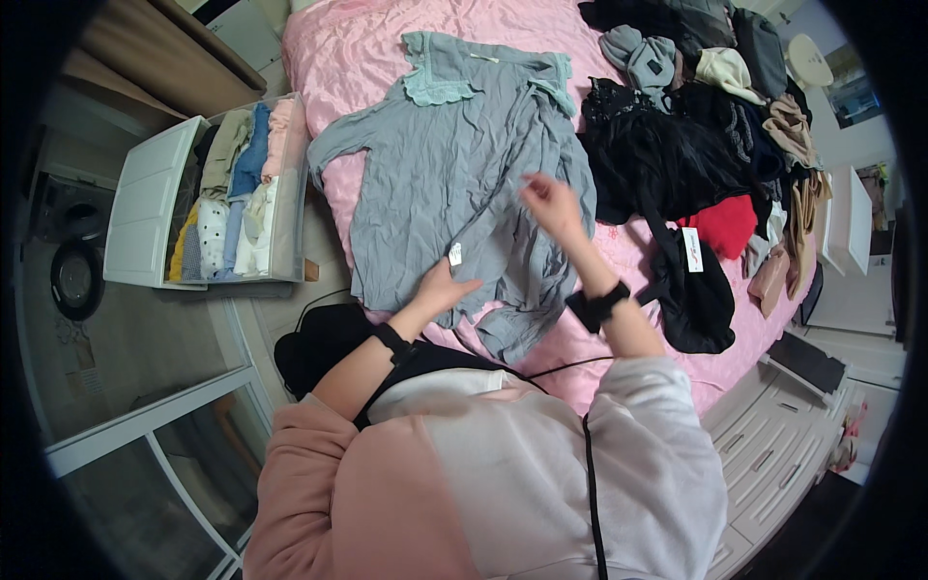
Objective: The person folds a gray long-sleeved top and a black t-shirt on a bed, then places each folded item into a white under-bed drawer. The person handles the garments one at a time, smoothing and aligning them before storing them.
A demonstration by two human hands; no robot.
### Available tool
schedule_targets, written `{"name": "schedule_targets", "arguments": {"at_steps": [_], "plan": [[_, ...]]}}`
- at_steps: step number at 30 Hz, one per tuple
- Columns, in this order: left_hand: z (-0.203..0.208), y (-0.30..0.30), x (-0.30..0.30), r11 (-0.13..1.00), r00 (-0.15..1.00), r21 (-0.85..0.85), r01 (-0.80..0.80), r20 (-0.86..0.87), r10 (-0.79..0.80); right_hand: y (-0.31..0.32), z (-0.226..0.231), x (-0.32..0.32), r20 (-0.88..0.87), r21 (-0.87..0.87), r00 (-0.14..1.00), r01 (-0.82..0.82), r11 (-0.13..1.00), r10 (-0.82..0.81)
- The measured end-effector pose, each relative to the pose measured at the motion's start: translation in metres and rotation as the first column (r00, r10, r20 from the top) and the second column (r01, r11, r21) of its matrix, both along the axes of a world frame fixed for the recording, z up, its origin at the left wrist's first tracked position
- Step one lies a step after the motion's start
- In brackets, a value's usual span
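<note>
A wrinkled grey garment [425, 174], with mint lace-edged trim at its neck end, lies spread over the pink bed cover [333, 34]. My left hand [446, 287] rests on its lower part, thumb held apart from the fingers. By those fingertips is a small white label [455, 254]. Over the garment's right side is my right hand [553, 206], its fingers loosely curled and slightly blurred, with nothing visible in them. Each wrist wears a black band.
Right of the garment are a black lace-trimmed garment [657, 159], a black piece with a white tag [701, 304], a red cloth [723, 227] and heaped clothes. A clear storage box [287, 232] of folded clothes stands left of the bed. White drawers [773, 454] are at lower right.
</note>
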State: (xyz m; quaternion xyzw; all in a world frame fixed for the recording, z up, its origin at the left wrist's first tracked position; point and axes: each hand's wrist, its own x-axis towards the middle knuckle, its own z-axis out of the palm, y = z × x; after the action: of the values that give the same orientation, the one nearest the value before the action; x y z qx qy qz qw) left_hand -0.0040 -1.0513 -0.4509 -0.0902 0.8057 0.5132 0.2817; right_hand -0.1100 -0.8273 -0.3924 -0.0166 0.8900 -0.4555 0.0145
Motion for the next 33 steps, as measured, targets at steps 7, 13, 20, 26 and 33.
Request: {"name": "schedule_targets", "arguments": {"at_steps": [7, 13, 20, 26, 33], "plan": [[-0.003, 0.009, 0.004, 0.981, 0.986, -0.117, 0.158, -0.042, -0.163, 0.030, -0.016, -0.171, -0.172, 0.617, 0.954, 0.300, 0.728, -0.247], [0.044, 0.006, 0.009, 0.932, 0.915, -0.237, 0.273, -0.236, -0.328, 0.034, -0.048, -0.230, -0.164, 0.742, 0.963, 0.265, 0.616, -0.216], [0.040, 0.003, 0.004, 0.927, 0.830, 0.017, 0.375, -0.451, -0.327, 0.031, -0.044, -0.294, -0.103, 0.954, 0.972, 0.035, 0.298, 0.213], [0.038, 0.000, 0.008, 0.945, 0.948, 0.115, 0.305, -0.135, -0.289, 0.009, -0.004, -0.351, -0.191, 0.687, 0.886, -0.186, 0.702, 0.422], [0.031, -0.028, 0.012, 0.972, 0.972, -0.087, 0.218, 0.113, -0.208, -0.055, -0.053, -0.338, -0.183, 0.550, 0.947, -0.124, 0.826, 0.264]]}}
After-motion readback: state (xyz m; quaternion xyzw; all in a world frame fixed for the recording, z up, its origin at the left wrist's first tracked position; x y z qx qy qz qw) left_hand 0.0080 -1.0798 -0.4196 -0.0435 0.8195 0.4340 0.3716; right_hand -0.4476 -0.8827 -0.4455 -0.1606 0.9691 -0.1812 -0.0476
